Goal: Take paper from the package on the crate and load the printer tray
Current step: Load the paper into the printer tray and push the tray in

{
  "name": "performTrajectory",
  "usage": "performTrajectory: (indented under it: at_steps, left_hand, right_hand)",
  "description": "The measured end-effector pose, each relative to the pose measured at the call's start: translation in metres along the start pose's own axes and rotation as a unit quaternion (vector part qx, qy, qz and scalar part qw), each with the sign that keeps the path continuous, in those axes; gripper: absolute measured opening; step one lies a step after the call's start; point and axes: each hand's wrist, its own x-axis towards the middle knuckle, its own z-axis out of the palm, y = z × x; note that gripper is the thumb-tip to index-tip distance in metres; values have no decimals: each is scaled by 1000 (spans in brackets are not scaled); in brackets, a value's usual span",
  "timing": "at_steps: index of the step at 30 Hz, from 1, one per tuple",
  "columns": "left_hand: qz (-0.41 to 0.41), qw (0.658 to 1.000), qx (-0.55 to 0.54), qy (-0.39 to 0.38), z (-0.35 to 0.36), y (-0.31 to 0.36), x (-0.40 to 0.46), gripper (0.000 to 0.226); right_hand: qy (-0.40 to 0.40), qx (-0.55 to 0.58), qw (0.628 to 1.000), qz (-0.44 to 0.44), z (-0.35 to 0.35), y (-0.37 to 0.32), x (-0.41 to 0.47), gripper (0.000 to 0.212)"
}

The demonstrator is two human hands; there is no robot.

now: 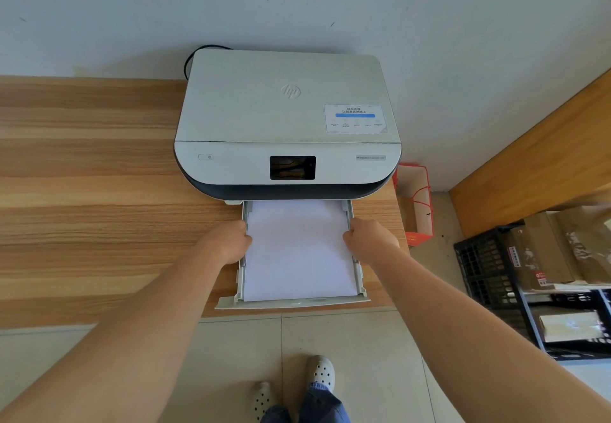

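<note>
Left hand (pixel 228 240) curled shut against the left edge of the paper (pixel 299 250), fingers hidden. Between both hands, paper flat in the pulled-out tray (pixel 291 303) below the printer (pixel 287 118), on the table (pixel 92 174). Right hand (pixel 370 240) closed likewise on the right edge. Farther right, crate (pixel 479 270).

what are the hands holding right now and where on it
Both hands are on the paper stack lying in the pulled-out printer tray: left hand at its left edge, right hand at its right edge, around mid-length. The fingers curl at the edges.
</note>
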Motion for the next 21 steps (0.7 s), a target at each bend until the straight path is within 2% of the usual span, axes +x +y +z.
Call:
performTrajectory:
  at_steps: [5,8,10,14,18,21]
  left_hand:
    - [-5,1000,5,11,2,-1,-3,16]
    - [33,994,53,88,1,-3,-14,17]
    - [117,982,84,121,8,-6,-24,18]
    - [267,947,130,120,35,-10,-45,39]
    - [299,934,183,63,54,-7,-62,65]
    - [314,918,233,68,62,-9,-64,74]
  right_hand:
    - [7,-5,1000,7,-1,-1,-6,24]
    - [40,-26,999,-16,0,1,-16,35]
    - [65,-63,993,-80,3,2,-27,43]
    - [63,-118,956,-262,16,1,-51,52]
    - [33,-118,943,-310,29,0,-65,59]
    - [34,-142,931,-334,38,1,-70,66]
